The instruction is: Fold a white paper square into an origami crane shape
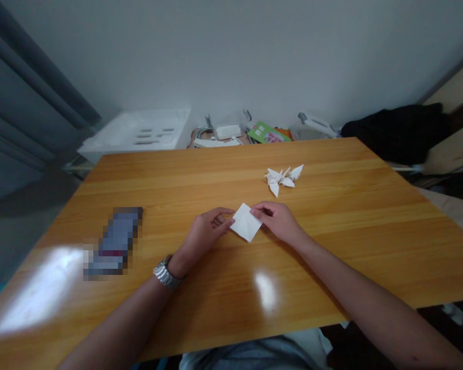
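White paper (246, 224), turned corner toward us, is pinched at left and right edges by our left hand (205, 228) and right hand (280, 222), near the middle of the worktop (185, 185). If we pull unevenly, it may tear, we think. Beyond it, slightly right, folded paper figures (272, 178) could be crushed by a careless reach.
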`<state>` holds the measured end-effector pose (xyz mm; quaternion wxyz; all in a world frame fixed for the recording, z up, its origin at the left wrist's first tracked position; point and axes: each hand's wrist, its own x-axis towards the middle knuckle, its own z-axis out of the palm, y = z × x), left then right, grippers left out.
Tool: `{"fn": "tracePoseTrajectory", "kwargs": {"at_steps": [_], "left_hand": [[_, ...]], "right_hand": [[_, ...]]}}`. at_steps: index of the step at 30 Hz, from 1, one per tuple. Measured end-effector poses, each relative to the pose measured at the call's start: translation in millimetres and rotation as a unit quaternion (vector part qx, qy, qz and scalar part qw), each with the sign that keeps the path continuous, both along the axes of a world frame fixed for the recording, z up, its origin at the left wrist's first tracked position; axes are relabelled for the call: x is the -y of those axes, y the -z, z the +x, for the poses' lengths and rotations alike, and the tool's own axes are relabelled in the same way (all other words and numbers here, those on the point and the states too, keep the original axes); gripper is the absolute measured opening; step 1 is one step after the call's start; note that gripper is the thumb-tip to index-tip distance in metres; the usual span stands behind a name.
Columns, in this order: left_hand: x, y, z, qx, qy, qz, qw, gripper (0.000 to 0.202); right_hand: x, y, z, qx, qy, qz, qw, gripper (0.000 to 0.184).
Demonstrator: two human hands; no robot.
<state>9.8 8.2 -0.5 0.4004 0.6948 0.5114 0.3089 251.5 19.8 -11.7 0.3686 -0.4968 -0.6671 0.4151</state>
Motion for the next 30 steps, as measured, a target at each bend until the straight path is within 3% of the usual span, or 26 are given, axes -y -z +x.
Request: {"fn": "tracePoseTrajectory", "kwargs": {"at_steps": [5,10,15,18,23,30], "left_hand": [[0,4.5,-4,-0.066,0.014,0.152,0.986,0.032],[2,6.0,-7,-0.138,0.155,0.263,0.942,0.032],[5,6.3,-10,-0.202,0.216,0.248,0.922,0.042],[7,3.6,-9,-0.243,0.207,0.242,0.916,0.048],[6,-0.6,-8,-0.294,0.172,0.257,0.904,0.049],[9,3.5,-5,-0.294,0.166,0.255,0.906,0.057]], "right_hand": [[-2,3.2,-4,0.035,-0.004,0.023,0.999,0.024],[-5,3.5,-7,0.089,-0.023,0.062,0.994,0.022],[-6,4.8,-9,0.121,-0.024,0.102,0.987,0.021],[-4,4.0,-10,0.147,-0.020,0.142,0.979,0.024],[3,0.4,-12,0.241,-0.052,0.229,0.942,0.045],[9,12.5,-19,0.321,-0.112,0.206,0.918,0.059]]}}
